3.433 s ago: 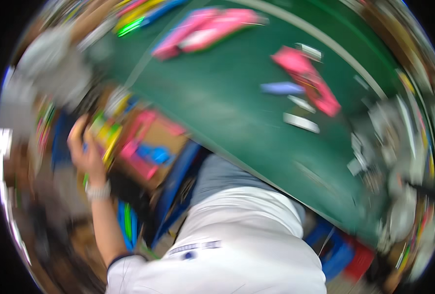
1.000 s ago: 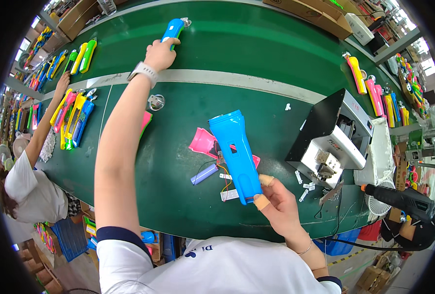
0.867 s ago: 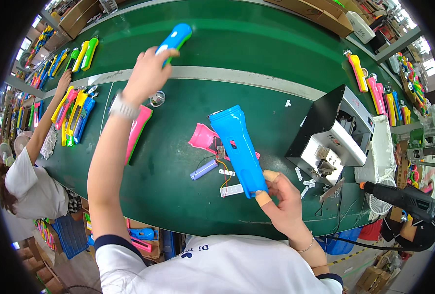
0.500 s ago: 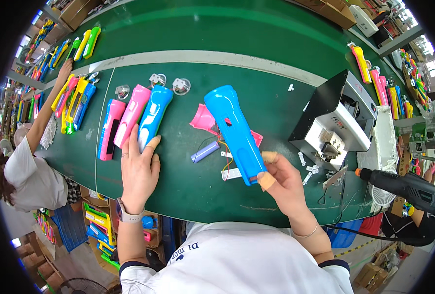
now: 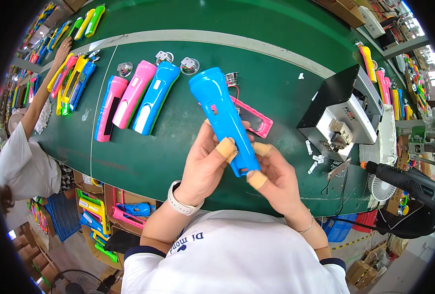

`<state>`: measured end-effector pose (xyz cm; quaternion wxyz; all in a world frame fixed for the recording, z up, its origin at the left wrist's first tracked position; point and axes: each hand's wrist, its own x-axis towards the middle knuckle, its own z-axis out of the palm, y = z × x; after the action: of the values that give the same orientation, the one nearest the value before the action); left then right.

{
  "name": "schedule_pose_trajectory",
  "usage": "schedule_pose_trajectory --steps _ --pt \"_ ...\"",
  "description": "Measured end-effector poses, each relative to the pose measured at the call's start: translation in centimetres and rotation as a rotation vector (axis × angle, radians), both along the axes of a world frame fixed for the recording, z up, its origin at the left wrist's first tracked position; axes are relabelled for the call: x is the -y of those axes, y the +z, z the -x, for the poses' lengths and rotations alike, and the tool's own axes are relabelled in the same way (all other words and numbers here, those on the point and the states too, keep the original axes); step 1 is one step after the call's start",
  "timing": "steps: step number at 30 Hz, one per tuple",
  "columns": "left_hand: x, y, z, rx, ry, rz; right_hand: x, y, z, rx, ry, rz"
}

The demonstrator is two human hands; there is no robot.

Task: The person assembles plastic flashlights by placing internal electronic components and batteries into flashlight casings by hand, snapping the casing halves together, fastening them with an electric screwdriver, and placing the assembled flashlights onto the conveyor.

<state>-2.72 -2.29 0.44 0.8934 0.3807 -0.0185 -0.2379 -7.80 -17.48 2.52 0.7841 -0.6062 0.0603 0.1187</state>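
Both my hands hold a blue plastic flashlight housing [image 5: 222,117] at a tilt, its wide end up and to the left. My left hand [image 5: 202,161] grips its lower left side, the taped thumb on top. At the narrow lower end, my right hand [image 5: 278,179] pinches the right edge with taped fingertips. Behind the housing shows a pink frame-shaped part [image 5: 261,123], with a red wire and a silver reflector cup [image 5: 231,79] near its upper end. The housing hides much of it, and I cannot tell whether my fingers touch it.
To the left lie two pink flashlights [image 5: 135,95] and a blue one [image 5: 157,100], with small lamp heads [image 5: 189,65] by their tops. On the right are a black and silver machine [image 5: 342,117], small white pieces [image 5: 317,159] and an electric screwdriver [image 5: 408,181]. A co-worker's arm [image 5: 38,108] reaches in at far left.
My left hand has left the blue flashlight in the row and closed on the blue housing. The pink part behind the housing now sits differently; the purple battery no longer shows. The view has shifted.
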Motion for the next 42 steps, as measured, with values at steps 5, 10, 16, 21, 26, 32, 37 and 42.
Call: schedule_pose_trajectory --steps 5,10,16,21,26,32,37,42 --pt "-0.3 -0.7 -0.5 -0.006 -0.047 0.124 0.1 -0.1 0.1 0.329 0.06 0.435" --pt "-0.4 -1.0 -0.7 -0.041 -0.061 0.176 0.0 0.0 -0.1 0.336 0.078 0.492" --pt "-0.3 -0.9 -0.7 -0.078 -0.051 0.191 0.1 -0.2 -0.1 0.335 0.086 0.515" --pt "0.5 -0.7 -0.2 0.021 -0.012 0.028 0.1 -0.3 0.0 0.407 0.082 0.618" --pt "0.3 -0.7 -1.9 0.141 0.22 -0.248 0.6 -0.1 0.3 0.401 0.144 0.61" --pt "-2.5 0.5 -4.6 -0.023 0.359 -0.087 1.7 -2.3 1.1 0.004 0.111 -0.192" --pt "-2.1 -0.3 -2.3 -0.102 0.085 0.093 1.4 -4.2 0.6 -0.326 -0.095 -0.812" --pt "-1.0 -0.7 -1.1 -0.042 0.035 0.016 0.4 -4.5 -0.2 -0.272 0.027 -0.904"
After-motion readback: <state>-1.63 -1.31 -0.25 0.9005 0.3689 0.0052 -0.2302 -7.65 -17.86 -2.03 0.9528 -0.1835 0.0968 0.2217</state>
